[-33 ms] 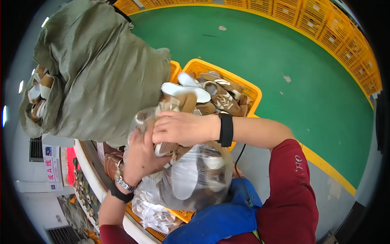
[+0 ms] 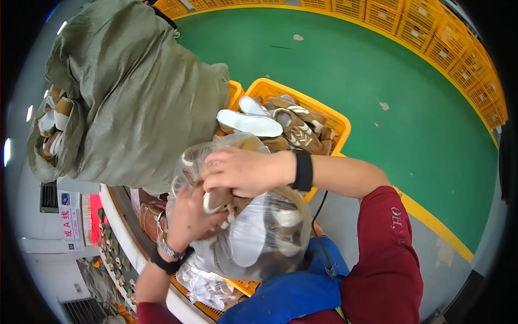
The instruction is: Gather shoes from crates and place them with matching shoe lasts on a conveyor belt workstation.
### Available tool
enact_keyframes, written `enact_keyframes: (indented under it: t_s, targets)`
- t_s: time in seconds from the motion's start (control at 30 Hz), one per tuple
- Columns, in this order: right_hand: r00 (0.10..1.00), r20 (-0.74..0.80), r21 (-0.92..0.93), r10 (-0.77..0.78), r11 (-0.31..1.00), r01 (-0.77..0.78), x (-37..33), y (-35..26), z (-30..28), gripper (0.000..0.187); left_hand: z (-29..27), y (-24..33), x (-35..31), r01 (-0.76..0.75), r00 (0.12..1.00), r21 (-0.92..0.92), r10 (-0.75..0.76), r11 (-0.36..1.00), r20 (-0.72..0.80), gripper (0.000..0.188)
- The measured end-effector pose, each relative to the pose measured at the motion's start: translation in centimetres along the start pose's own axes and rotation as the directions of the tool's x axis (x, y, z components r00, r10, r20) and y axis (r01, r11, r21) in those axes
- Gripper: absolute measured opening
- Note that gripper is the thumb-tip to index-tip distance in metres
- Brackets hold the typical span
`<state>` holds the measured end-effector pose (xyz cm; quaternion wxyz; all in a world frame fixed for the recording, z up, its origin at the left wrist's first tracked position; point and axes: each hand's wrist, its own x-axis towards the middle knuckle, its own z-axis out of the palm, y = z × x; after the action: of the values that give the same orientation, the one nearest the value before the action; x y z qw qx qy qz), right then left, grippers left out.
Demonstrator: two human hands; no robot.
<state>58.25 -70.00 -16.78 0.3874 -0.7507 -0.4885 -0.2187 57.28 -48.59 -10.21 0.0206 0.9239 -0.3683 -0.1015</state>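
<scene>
A clear plastic bag (image 2: 253, 237) stuffed with brown and white shoes sits in front of my chest. My right hand (image 2: 243, 171), with a black wristband, lies on top of the bag, its fingers curled into the bag's mouth and around a brown shoe (image 2: 218, 198). My left hand (image 2: 189, 216), wearing a watch and a black band, grips the bag's left side from below. Just behind the bag stands a yellow crate (image 2: 337, 123) piled with more brown shoes and white soles.
A large olive-green sack (image 2: 135, 97) fills the upper left, with shoes (image 2: 54, 121) showing at its open end. A row of yellow crates (image 2: 453, 48) lines the green floor (image 2: 345, 65). Blue cloth (image 2: 291, 294) lies below the bag. A curved white table edge (image 2: 116, 216) runs at the left.
</scene>
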Motion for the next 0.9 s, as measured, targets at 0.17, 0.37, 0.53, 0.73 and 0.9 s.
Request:
enact_keyframes:
  t_s: [0.17,0.37,0.53,0.73,0.9]
  targets:
    - [0.613,0.152,0.282,0.776,0.56,-0.779,-8.3,14.7,-3.2,0.086,3.3,-3.0,-7.9,0.362,0.908,-0.624,-0.413,0.692,0.069,0.053]
    - [0.128,0.005,0.015,0.992,0.128,-0.992,-14.0,23.7,7.0,0.12,5.2,-2.3,-9.0,0.416,0.828,-0.756,-0.555,0.505,0.084,0.058]
    - [0.193,0.18,-0.144,0.965,0.22,-0.965,-11.1,23.1,8.5,0.09,5.2,-2.3,-9.2,0.424,0.83,-0.76,-0.548,0.492,0.108,0.057]
    - [0.217,-0.119,0.108,0.969,0.23,-0.967,-10.5,18.1,7.7,0.052,5.4,-2.1,-8.4,0.416,0.83,-0.787,-0.544,0.455,0.124,0.054]
    - [0.275,-0.228,0.654,0.934,0.356,-0.668,-14.4,18.7,-0.2,0.045,4.9,-1.4,-8.3,0.366,0.822,-0.822,-0.566,0.436,0.065,0.053]
